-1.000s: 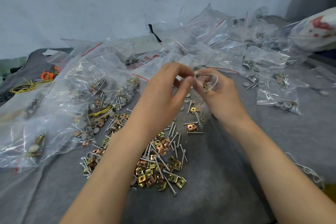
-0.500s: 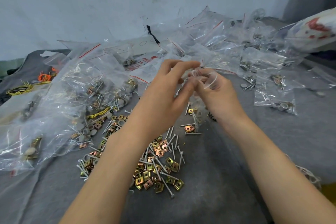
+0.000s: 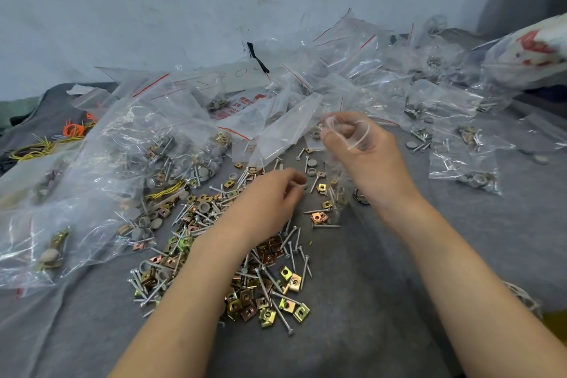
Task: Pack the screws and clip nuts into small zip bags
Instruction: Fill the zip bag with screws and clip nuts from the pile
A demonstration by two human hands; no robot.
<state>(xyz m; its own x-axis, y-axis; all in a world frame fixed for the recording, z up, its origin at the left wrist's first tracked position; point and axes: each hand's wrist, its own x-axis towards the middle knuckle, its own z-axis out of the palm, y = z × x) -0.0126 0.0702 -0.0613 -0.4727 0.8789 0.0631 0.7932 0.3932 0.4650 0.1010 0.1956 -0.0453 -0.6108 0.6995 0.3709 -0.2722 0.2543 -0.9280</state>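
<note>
— What changed on the grey cloth?
— The left hand came down from the bag to the pile of screws and clip nuts in the middle. Its fingers are curled; whether they hold something, I cannot tell.
— The right hand?
— Raised, pinching the mouth of the small zip bag, which hangs clear, with some screws and nuts inside.

Bright metal: screws. Glossy yellow-plated metal: clip nuts. Clear glossy plastic: zip bags. Matt grey, beneath screws: cloth.
</note>
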